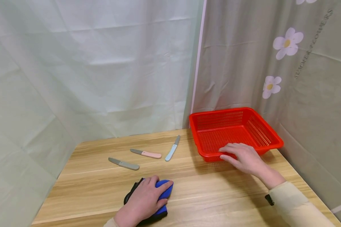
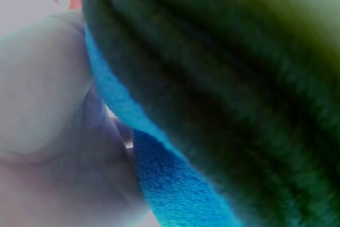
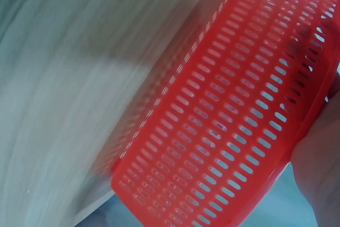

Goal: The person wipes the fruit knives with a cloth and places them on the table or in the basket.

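My left hand (image 1: 143, 200) holds a bunched blue cloth with black edging (image 1: 166, 189) low on the table. In the left wrist view, dark folds and blue fabric (image 2: 175, 184) lie against the fingers. At the right, my right hand (image 1: 245, 157) grips the near rim of a red plastic basket (image 1: 197, 138). Its fingers reach over the rim, with the thumb outside. The right wrist view shows the basket's slotted side wall (image 3: 212, 115) close up, and fingers show dimly through the slots.
Three small knives lie on the wooden table (image 1: 85, 189): one with a grey handle (image 1: 129, 165), one pink (image 1: 151, 154), one light blue (image 1: 170, 153). Pale curtains (image 1: 130, 63) hang along the back and both sides, close behind the basket.
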`<state>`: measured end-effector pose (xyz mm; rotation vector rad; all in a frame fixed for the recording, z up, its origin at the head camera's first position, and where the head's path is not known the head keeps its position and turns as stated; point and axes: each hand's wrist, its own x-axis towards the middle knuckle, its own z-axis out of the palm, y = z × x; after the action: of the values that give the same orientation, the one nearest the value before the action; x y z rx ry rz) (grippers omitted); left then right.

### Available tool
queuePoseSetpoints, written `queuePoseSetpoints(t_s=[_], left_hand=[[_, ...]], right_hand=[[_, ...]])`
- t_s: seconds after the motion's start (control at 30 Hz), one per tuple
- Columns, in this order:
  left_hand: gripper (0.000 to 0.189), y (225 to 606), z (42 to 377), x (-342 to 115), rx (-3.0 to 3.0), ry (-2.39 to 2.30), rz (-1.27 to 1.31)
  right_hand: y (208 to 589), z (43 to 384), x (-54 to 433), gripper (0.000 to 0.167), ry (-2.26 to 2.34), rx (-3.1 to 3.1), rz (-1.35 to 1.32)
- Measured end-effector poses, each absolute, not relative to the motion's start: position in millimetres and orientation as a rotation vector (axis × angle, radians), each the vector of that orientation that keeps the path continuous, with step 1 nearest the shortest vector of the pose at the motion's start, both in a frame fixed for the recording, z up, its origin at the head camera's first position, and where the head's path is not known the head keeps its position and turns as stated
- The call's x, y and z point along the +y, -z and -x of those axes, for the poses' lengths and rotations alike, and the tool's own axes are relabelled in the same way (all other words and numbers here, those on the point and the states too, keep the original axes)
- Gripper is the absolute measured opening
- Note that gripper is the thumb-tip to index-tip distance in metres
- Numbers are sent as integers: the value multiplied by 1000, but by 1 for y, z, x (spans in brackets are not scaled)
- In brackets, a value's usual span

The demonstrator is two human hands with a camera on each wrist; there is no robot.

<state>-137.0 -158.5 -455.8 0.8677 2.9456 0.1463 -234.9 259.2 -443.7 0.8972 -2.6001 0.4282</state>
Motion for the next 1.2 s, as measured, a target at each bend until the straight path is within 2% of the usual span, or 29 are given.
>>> queuePoseSetpoints(t_s=[0.7,1.2], left_hand=[[53,461,141,-162,3009,-107,-1009],[53,444,143,-164,3137,-254,-968]], right_hand=[[440,233,264,28,-486,-2625,-903],[435,213,239,53,-472,-2490,-856]])
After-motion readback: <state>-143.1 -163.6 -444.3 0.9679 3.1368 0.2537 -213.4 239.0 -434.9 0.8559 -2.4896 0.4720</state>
